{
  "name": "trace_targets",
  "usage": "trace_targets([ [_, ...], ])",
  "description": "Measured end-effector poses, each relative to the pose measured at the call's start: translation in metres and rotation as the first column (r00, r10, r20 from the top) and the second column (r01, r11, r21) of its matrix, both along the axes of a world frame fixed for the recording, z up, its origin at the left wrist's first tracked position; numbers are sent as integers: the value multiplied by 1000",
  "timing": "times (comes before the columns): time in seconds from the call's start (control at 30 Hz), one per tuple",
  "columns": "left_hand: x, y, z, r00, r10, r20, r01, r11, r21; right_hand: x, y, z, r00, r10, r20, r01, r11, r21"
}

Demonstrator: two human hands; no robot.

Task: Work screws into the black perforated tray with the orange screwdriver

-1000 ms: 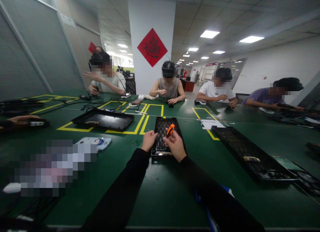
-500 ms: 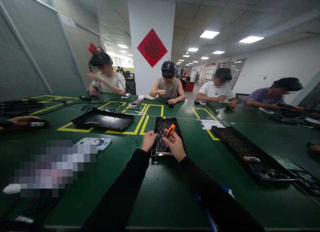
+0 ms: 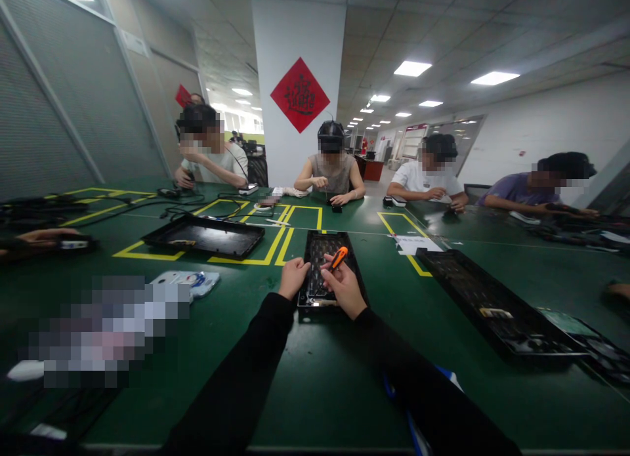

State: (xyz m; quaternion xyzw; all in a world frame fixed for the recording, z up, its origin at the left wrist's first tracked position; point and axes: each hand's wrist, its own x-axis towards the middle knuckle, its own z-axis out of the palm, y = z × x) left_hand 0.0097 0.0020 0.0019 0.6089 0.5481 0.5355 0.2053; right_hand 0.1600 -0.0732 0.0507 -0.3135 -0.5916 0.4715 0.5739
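A long black plastic casing lies on the green table in front of me, its inside facing up with rows of small fittings. My left hand is closed at the casing's left rim, fingers curled and thumb against the edge. Over the casing's right side, my right hand pinches a screwdriver with an orange and black handle. The handle leans up and to the right out of the fingers; its tip is hidden by the hand and the dark casing.
Another black casing lies at right, beside a white paper. A wide black tray sits at left, near a co-worker's hand and a phone-like item. Several people sit across the table. Cables run at back left.
The screwdriver's handle has tipped slightly further to the right in my right hand. My left hand stays put. The person at far left has drawn a raised hand closer to the face.
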Motion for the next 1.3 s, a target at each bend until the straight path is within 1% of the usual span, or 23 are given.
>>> trace_targets([
  [0.13,0,-2,2,1000,-3,12,3,1000,0,1,3,-1,999,-39,30,38,999,22],
  [0.3,1,-3,2,1000,1,31,-1,1000,-2,3,4,0,998,-32,-46,35,998,54],
  [0.37,1,-3,2,999,5,36,-5,1000,-3,3,3,1,998,-26,-58,28,999,38],
  [0.53,1,-2,1,1000,-4,12,4,1000,4,2,0,2,999,26,-24,-26,1000,6],
  [0.73,0,-4,3,1000,-11,23,11,1000,-9,2,2,-2,995,-59,78,59,998,6],
  [0.8,0,-4,3,1000,-10,23,11,1000,-9,2,3,-2,995,-64,79,63,998,12],
  [0.9,0,-3,2,1000,-7,6,7,1000,-6,2,1,0,998,-50,25,49,999,23],
  [1.07,0,0,0,1000,0,-1,0,1000,2,2,-4,7,999,13,-40,-14,1000,-11],
  [1.17,0,0,0,1000,0,-3,0,1000,1,2,-4,6,999,34,-42,-35,999,-20],
  [1.3,0,-1,0,1000,-3,6,3,1000,-7,1,-1,1,1000,0,10,1,1000,-26],
])
